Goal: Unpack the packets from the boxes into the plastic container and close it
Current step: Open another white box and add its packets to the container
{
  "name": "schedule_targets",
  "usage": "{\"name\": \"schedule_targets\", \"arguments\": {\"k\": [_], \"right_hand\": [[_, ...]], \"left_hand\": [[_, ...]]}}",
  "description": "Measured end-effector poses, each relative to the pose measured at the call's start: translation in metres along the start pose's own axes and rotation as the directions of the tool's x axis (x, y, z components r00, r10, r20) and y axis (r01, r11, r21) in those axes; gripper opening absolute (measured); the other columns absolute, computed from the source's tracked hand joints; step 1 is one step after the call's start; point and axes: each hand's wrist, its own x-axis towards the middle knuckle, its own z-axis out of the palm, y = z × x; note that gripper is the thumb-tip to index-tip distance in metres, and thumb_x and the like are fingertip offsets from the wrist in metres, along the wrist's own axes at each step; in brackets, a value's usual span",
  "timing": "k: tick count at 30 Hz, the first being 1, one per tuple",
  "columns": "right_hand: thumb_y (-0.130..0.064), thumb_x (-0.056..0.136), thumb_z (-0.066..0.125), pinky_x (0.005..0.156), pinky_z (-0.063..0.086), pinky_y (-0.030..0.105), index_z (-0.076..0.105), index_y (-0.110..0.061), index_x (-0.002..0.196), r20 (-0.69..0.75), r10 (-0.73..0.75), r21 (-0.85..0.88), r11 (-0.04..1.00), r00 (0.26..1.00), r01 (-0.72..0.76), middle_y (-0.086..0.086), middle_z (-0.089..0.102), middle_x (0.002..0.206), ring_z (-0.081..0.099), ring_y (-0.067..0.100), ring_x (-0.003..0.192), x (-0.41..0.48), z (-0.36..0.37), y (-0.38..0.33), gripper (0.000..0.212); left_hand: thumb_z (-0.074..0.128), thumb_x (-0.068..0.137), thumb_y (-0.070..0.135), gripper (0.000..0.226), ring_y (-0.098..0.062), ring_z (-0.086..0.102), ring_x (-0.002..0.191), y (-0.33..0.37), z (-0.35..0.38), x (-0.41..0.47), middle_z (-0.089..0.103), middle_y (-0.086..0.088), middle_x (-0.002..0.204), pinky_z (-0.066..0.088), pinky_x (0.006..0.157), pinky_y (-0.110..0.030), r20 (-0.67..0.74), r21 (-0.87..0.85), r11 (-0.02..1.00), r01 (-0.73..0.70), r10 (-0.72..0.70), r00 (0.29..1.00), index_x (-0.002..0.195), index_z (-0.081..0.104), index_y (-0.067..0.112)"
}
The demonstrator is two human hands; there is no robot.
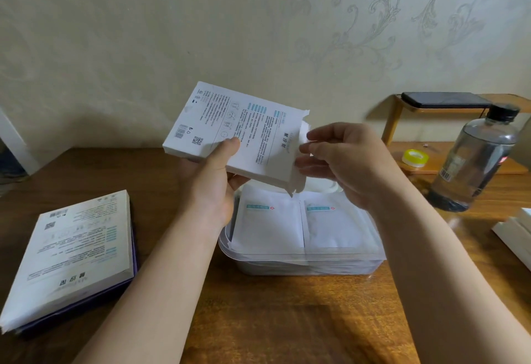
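Note:
My left hand (214, 179) holds a flat white printed box (230, 130) tilted in the air above the clear plastic container (304, 263). The box's right end is torn open, with white packets showing in the opening. My right hand (342, 162) is at that open end, its fingertips pinched on the packet edges (305, 133). Inside the container lie white packets side by side, one on the left (267, 225) and one on the right (336, 225), each with a teal label. The container has no lid on it.
A second white box (71, 254) lies on the wooden table at the left, on something dark purple. A clear bottle with a black cap (477, 156) stands at the right, near a yellow tape roll (415, 158). White boxes (517, 231) sit at the right edge.

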Motion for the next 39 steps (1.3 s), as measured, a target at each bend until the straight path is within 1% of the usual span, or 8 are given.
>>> {"name": "schedule_targets", "arguments": {"k": [3,7,14,21,28,31,34,39], "right_hand": [[0.007,0.092,0.060,0.064,0.061,0.035,0.062,0.002,0.102,0.006,0.062,0.079,0.995,0.998,-0.063,0.024,0.073,0.095,0.074,0.032,0.072,0.002,-0.002,0.001,0.012],[0.006,0.093,0.056,0.067,0.063,0.039,0.063,0.004,0.095,0.049,0.053,0.195,0.979,0.997,-0.061,0.022,0.071,0.086,0.071,0.033,0.069,0.001,-0.007,-0.002,0.007],[0.000,0.095,0.046,0.077,0.062,0.039,0.057,0.013,0.123,0.277,0.141,0.360,0.902,0.950,-0.239,0.028,0.070,0.111,0.072,0.037,0.095,0.002,-0.015,-0.003,0.033],[-0.004,0.096,0.048,0.078,0.056,0.037,0.063,-0.003,0.109,0.307,0.299,0.356,0.844,0.903,-0.401,0.016,0.067,0.101,0.067,0.026,0.082,0.007,-0.017,0.002,0.020],[-0.001,0.093,0.060,0.059,0.058,0.029,0.068,-0.003,0.112,0.206,0.284,0.401,0.848,0.936,-0.346,0.011,0.076,0.102,0.072,0.021,0.080,0.009,-0.011,0.004,0.020],[-0.006,0.083,0.072,0.059,0.057,0.027,0.070,-0.002,0.109,0.172,0.271,0.418,0.850,0.947,-0.319,0.011,0.074,0.104,0.067,0.022,0.088,0.007,-0.008,0.004,0.027],[-0.010,0.079,0.076,0.066,0.060,0.032,0.070,0.001,0.112,0.149,0.235,0.423,0.863,0.961,-0.276,0.013,0.076,0.102,0.072,0.022,0.084,0.007,-0.007,0.004,0.035],[-0.005,0.093,0.062,0.066,0.060,0.034,0.066,-0.006,0.102,0.201,0.201,0.373,0.889,0.959,-0.265,0.011,0.073,0.094,0.072,0.025,0.079,0.007,-0.015,0.001,0.010]], "left_hand": [[0.065,0.093,-0.001,0.034,-0.021,0.077,0.098,0.000,0.003,-0.004,0.079,-0.003,0.109,0.061,0.064,-0.035,0.074,0.002,1.000,0.007,-0.007,0.997,0.113,0.068,0.027],[0.067,0.091,-0.001,0.036,-0.025,0.075,0.103,0.000,0.008,-0.008,0.078,-0.004,0.113,0.062,0.067,-0.039,0.123,0.025,1.000,0.012,-0.015,0.992,0.114,0.069,0.026],[0.066,0.091,-0.001,0.034,-0.023,0.076,0.099,-0.003,0.010,-0.011,0.079,-0.004,0.110,0.064,0.068,-0.040,0.147,0.034,0.999,0.028,-0.032,0.989,0.110,0.071,0.027],[0.066,0.091,-0.002,0.035,-0.027,0.074,0.104,-0.004,0.010,-0.012,0.077,-0.008,0.114,0.062,0.070,-0.041,0.170,0.064,0.997,0.041,-0.051,0.984,0.114,0.069,0.024],[0.067,0.090,-0.002,0.036,-0.026,0.075,0.104,-0.004,0.014,-0.016,0.077,-0.005,0.114,0.063,0.077,-0.046,0.205,0.075,0.997,0.014,-0.029,0.978,0.109,0.071,0.028],[0.068,0.090,0.001,0.036,-0.028,0.074,0.108,-0.003,0.013,-0.014,0.076,-0.007,0.117,0.063,0.074,-0.044,0.180,0.053,0.998,0.034,-0.043,0.983,0.118,0.069,0.025],[0.067,0.091,0.001,0.044,-0.029,0.072,0.111,-0.003,0.012,-0.012,0.075,-0.010,0.121,0.062,0.069,-0.039,0.152,0.017,0.998,0.067,-0.069,0.986,0.131,0.064,0.018],[0.066,0.092,0.000,0.043,-0.027,0.073,0.108,0.001,0.010,-0.007,0.075,-0.009,0.120,0.060,0.061,-0.033,0.102,-0.030,0.996,0.082,-0.078,0.992,0.131,0.065,0.019]]}}
